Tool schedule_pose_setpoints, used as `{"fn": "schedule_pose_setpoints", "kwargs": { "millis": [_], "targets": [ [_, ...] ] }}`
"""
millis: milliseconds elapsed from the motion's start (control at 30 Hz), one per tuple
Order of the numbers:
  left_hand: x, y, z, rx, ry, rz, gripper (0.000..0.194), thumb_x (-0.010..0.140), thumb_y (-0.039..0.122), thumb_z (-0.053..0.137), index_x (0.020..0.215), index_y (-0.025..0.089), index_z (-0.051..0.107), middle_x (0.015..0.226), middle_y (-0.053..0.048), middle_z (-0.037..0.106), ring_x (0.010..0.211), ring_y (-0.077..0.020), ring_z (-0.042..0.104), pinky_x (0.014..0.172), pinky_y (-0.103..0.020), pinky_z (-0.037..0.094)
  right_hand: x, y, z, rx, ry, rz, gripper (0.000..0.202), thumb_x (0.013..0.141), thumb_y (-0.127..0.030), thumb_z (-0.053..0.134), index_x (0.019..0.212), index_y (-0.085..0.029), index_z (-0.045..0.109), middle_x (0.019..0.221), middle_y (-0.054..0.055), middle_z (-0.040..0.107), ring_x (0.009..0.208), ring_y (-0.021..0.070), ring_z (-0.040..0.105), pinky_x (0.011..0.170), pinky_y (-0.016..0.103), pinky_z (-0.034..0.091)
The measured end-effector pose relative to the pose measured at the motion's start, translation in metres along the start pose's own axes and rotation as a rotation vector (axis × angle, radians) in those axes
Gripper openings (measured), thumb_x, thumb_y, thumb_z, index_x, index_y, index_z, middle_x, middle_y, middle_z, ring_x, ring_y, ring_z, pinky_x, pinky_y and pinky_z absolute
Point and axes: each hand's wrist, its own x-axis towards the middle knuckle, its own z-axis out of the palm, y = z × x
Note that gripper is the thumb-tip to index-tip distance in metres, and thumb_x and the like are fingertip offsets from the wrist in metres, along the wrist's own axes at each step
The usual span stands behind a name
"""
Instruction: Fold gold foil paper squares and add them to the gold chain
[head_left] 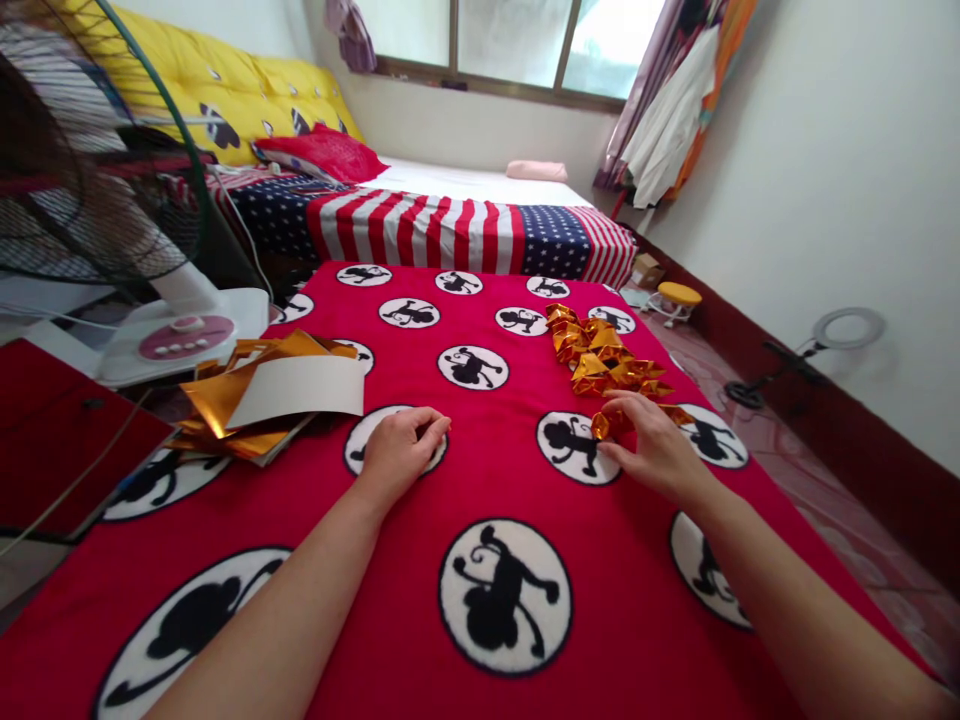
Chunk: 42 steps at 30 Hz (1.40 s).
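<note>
On the red cloth with monkey prints [487,470], a stack of gold paper sheets [210,400] lies at the left, with a white side [300,388] showing on top. My left hand [403,448] rests on the cloth to the right of that stack, fingers curled together, nothing visible in them. Several folded shiny gold paper pieces [600,350] form a cluster at the right. At the near end of this cluster is my right hand [649,440], its thumb and fingers apart around a small gold folded piece [601,425], near or touching it.
A fan [187,335] stands at the left beside a red cabinet [67,430]. Behind the cloth is a bed with a flag-patterned cover [450,230]. A yellow stool [679,293] and a ring light on a stand [847,330] are on the floor at the right.
</note>
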Motion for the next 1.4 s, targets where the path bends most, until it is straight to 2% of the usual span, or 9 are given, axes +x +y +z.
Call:
{"fn": "schedule_pose_setpoints", "kwargs": {
  "millis": [200, 433, 667, 833, 967, 1067, 1233, 1300, 1400],
  "targets": [
    [0.000, -0.001, 0.001, 0.011, 0.004, -0.013, 0.031, 0.089, 0.041, 0.051, 0.075, 0.021, 0.070, 0.074, -0.002, 0.073, 0.072, -0.0176, 0.063, 0.064, -0.026, 0.039, -0.005, -0.002, 0.003, 0.109, 0.075, 0.050, 0.032, 0.079, -0.021, 0.059, 0.111, -0.021, 0.056, 0.123, 0.012, 0.059, 0.119, 0.0294, 0.055, 0.102, 0.048, 0.043],
    [0.000, -0.001, 0.001, 0.003, 0.001, -0.007, 0.032, 0.089, 0.041, 0.050, 0.075, 0.021, 0.070, 0.072, -0.002, 0.072, 0.070, -0.0176, 0.063, 0.064, -0.026, 0.039, 0.006, 0.007, 0.022, 0.195, 0.133, -0.034, 0.014, 0.084, -0.022, 0.057, 0.096, -0.023, 0.064, 0.113, 0.009, 0.063, 0.106, 0.0249, 0.062, 0.094, 0.043, 0.050],
    [-0.001, 0.000, 0.000, 0.011, 0.002, -0.010, 0.033, 0.089, 0.041, 0.050, 0.074, 0.020, 0.070, 0.073, -0.003, 0.072, 0.070, -0.0169, 0.063, 0.064, -0.026, 0.039, 0.028, 0.020, 0.030, 0.165, 0.250, -0.132, 0.028, 0.083, -0.020, 0.061, 0.110, -0.026, 0.064, 0.132, 0.010, 0.053, 0.127, 0.0289, 0.049, 0.108, 0.050, 0.040],
    [-0.001, 0.000, 0.000, -0.001, 0.012, -0.014, 0.032, 0.090, 0.040, 0.050, 0.075, 0.020, 0.070, 0.073, -0.002, 0.072, 0.069, -0.0164, 0.062, 0.063, -0.025, 0.039, 0.028, -0.026, 0.023, 0.175, 0.326, -0.091, 0.032, 0.084, -0.027, 0.064, 0.116, -0.028, 0.060, 0.137, 0.009, 0.051, 0.131, 0.0324, 0.044, 0.111, 0.053, 0.035],
    [-0.001, -0.002, 0.001, -0.062, 0.030, -0.015, 0.033, 0.091, 0.041, 0.049, 0.075, 0.020, 0.069, 0.070, -0.001, 0.070, 0.067, -0.0157, 0.062, 0.063, -0.025, 0.040, 0.020, -0.091, 0.040, 0.414, 0.095, -0.166, 0.027, 0.088, -0.027, 0.061, 0.114, -0.029, 0.061, 0.127, 0.008, 0.057, 0.120, 0.0272, 0.055, 0.103, 0.044, 0.046],
    [0.000, -0.004, -0.001, -0.097, 0.169, 0.009, 0.029, 0.092, 0.038, 0.049, 0.081, 0.019, 0.068, 0.077, -0.003, 0.070, 0.073, -0.0163, 0.063, 0.070, -0.026, 0.044, 0.017, -0.121, 0.063, 0.519, 0.000, -0.172, 0.023, 0.086, -0.027, 0.064, 0.109, -0.027, 0.063, 0.126, 0.008, 0.058, 0.119, 0.0267, 0.055, 0.101, 0.044, 0.046],
    [0.000, -0.008, -0.022, 0.216, 0.549, 0.026, 0.025, 0.092, 0.032, 0.048, 0.105, 0.019, 0.065, 0.110, -0.010, 0.066, 0.111, -0.0248, 0.056, 0.102, -0.037, 0.038, 0.017, -0.126, 0.080, 0.565, 0.006, -0.111, 0.011, 0.086, -0.026, 0.064, 0.097, -0.027, 0.067, 0.116, 0.007, 0.063, 0.111, 0.0266, 0.058, 0.099, 0.047, 0.046],
    [0.000, -0.013, -0.034, 0.373, 0.577, -0.036, 0.035, 0.090, 0.032, 0.051, 0.122, 0.020, 0.059, 0.129, -0.012, 0.058, 0.126, -0.0284, 0.047, 0.111, -0.044, 0.028, 0.016, -0.123, 0.079, 0.583, 0.011, -0.105, 0.010, 0.087, -0.023, 0.063, 0.095, -0.026, 0.068, 0.115, 0.007, 0.063, 0.110, 0.0255, 0.058, 0.098, 0.045, 0.046],
    [0.001, -0.026, -0.050, 0.572, 0.470, -0.124, 0.071, 0.078, 0.041, 0.066, 0.143, 0.020, 0.042, 0.153, -0.016, 0.033, 0.146, -0.0374, 0.015, 0.117, -0.059, 0.007, 0.014, -0.123, 0.077, 0.598, 0.013, -0.098, 0.009, 0.086, -0.020, 0.063, 0.091, -0.025, 0.068, 0.114, 0.006, 0.063, 0.109, 0.0247, 0.059, 0.098, 0.043, 0.046]
  ]
}}
